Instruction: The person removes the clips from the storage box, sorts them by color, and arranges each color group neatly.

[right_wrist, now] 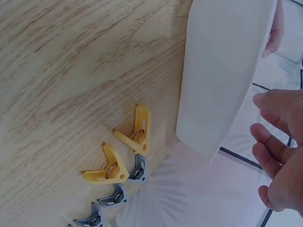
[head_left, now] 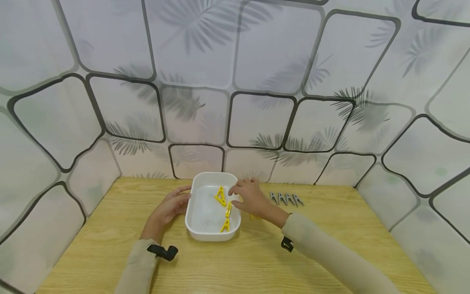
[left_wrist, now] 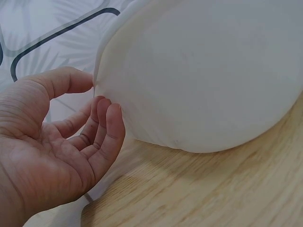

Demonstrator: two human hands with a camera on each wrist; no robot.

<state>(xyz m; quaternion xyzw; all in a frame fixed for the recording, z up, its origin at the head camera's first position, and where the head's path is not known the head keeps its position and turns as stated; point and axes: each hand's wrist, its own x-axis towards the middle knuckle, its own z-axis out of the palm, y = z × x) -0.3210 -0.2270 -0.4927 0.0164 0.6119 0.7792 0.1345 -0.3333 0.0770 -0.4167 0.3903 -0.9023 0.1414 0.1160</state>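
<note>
See 3 yellow clips (head_left: pixel 228 210) lying in white tub (head_left: pixel 208 212) on wood table (head_left: pixel 205 269), w/ L hand (head_left: pixel 169 209) touching tub's L side, thumb & fingers apart. Find R hand (head_left: pixel 251 198) over tub's R rim, near clips, w/ bent digits apart. Note 2 more yellow clips (right_wrist: pixel 118 172) & row of 4 grey clips (head_left: pixel 281 198) on table, R of tub.

Pale patterned walls (head_left: pixel 264 118) (gray fronds (head_left: pixel 180 102)); wood-grain table (head_left: pixel 257 265).
</note>
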